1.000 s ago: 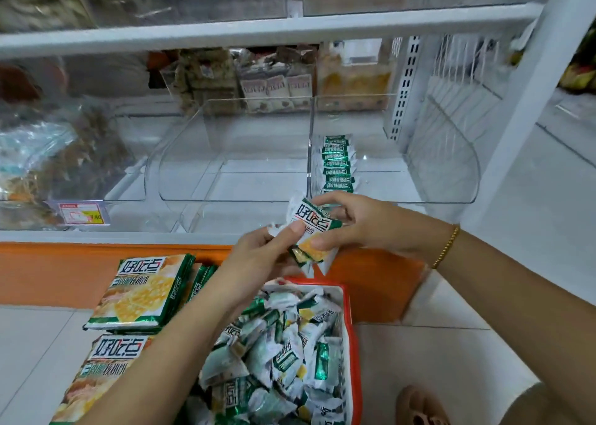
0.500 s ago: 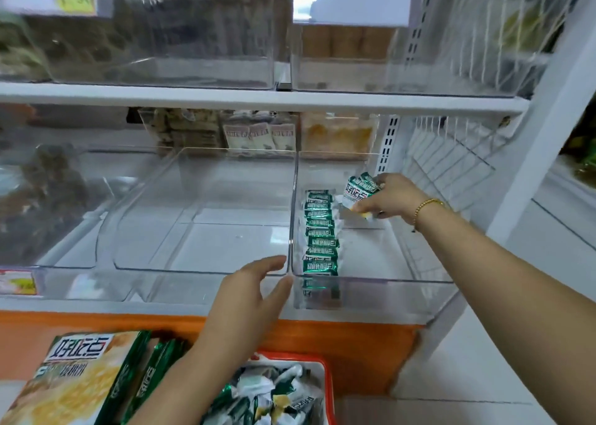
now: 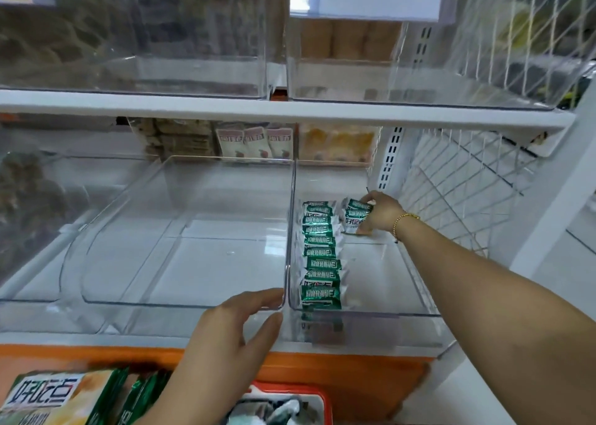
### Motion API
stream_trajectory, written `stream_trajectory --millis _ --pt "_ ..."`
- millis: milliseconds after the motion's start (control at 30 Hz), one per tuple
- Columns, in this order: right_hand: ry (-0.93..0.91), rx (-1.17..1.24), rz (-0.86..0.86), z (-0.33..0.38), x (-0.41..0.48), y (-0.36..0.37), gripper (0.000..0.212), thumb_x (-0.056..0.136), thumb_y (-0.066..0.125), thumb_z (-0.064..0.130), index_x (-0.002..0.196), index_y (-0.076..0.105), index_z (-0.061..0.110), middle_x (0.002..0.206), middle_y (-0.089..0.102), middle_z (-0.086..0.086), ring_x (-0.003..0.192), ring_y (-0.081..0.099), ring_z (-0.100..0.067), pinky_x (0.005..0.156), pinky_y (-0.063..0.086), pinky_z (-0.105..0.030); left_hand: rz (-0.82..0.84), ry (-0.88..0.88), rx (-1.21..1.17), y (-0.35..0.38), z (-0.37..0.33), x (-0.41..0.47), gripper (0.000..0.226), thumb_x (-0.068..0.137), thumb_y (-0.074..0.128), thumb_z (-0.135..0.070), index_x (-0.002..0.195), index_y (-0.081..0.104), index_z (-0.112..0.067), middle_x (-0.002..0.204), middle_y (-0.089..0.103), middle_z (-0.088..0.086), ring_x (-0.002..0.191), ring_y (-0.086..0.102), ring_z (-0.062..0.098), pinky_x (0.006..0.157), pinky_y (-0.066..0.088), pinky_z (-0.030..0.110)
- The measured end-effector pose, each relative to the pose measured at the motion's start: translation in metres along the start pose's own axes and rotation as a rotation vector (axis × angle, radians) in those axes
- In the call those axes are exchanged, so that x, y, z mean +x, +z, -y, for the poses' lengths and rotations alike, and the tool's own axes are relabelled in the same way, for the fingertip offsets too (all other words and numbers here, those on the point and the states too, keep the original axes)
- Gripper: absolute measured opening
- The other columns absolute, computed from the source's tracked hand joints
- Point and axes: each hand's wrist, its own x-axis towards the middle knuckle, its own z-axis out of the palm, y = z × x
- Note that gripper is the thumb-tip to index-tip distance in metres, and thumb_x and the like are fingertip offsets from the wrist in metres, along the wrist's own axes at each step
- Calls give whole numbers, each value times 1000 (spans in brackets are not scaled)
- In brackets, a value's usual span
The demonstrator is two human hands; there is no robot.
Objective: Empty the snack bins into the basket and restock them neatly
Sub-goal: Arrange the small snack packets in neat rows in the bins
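My right hand [image 3: 379,213] reaches deep into the right clear bin [image 3: 364,310] and holds a small stack of green-and-white snack packets [image 3: 356,214] upright on the bin floor at the back. A neat row of the same packets [image 3: 319,253] runs along that bin's left wall from back to front. My left hand [image 3: 232,334] hovers with relaxed fingers at the front rims where the right bin meets the bare middle clear bin [image 3: 180,303]; whether it touches them is unclear. The red basket [image 3: 317,394] with loose packets shows at the bottom edge.
Large green snack bags [image 3: 54,399] lie on the floor at bottom left. A bin of dark snacks [image 3: 29,205] stands on the left. Stocked bins [image 3: 258,142] line the shelf's back. A white shelf board [image 3: 283,110] hangs overhead; a wire grid [image 3: 458,192] walls the right.
My right hand carried the packets from above the basket to the back of the right bin and set them down. My left hand let go of them and rose to the bin fronts.
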Motion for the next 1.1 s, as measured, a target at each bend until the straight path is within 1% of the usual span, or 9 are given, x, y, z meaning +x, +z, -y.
stream_trajectory --millis 133,200,267,400,600,700,767,933,1100 --pt "192 282 -22 -6 2 10 51 77 76 7 122 51 7 124 53 -9 122 51 -28 98 43 -32 12 20 7 1 2 1 26 90 61 -26 108 61 -45 98 60 -41 102 40 -31 68 36 -2" --pt "240 363 17 -7 1 15 22 76 73 1 89 58 11 114 60 -16 114 58 -31 95 49 -37 6 24 20 3 2 0 26 90 60 -27 110 60 -45 104 56 -38 100 38 -34 73 34 -5" --pt "276 503 45 -8 8 20 25 76 69 -9 71 53 10 93 59 -16 97 61 -30 93 52 -39 -10 24 12 5 1 -2 27 91 59 -28 112 59 -45 107 56 -37 100 38 -34 75 30 -8" --pt "319 707 18 5 5 27 24 76 61 -21 67 53 -1 70 52 -12 66 54 -23 67 51 -32 -23 -3 -16 6 -1 -10 36 91 58 -31 122 50 -48 118 51 -36 77 57 -8 72 37 -3" --pt "107 213 -52 26 -42 3 14 88 59 7 78 50 7 91 55 -12 87 51 -19 80 48 -32 -62 -26 -115 -4 -2 -29 34 91 60 -27 120 55 -45 117 52 -35 102 52 -14 77 40 -1" --pt "-108 50 -213 41 -100 -19 17 88 60 12 76 50 5 79 54 -12 79 52 -21 66 42 -27 -107 0 -123 -9 2 -43 9 91 61 -23 85 65 -29 80 66 -25 76 60 -10 64 42 3" --pt "-244 78 -249 44 -147 -23 24 89 62 20 77 58 0 81 61 -19 76 54 -22 65 40 -26 -67 -8 -65 -6 12 -57 23 91 60 -25 69 58 -19 59 58 -17 52 50 -4 51 35 10" --pt "-545 178 140 36 -253 12 29 86 69 30 69 60 8 64 57 -5 59 51 -12 60 43 -26 178 -154 266 4 68 -96 31 92 58 -27 63 49 -21 55 52 -6 48 45 5 49 34 19" --pt "-497 -60 487 10 -284 106 28 88 67 34 82 69 7 79 68 -5 64 55 -11 58 43 -22 393 -305 393 14 105 -137 12 93 56 -24 91 60 -13 81 62 0 74 62 15 59 48 21"
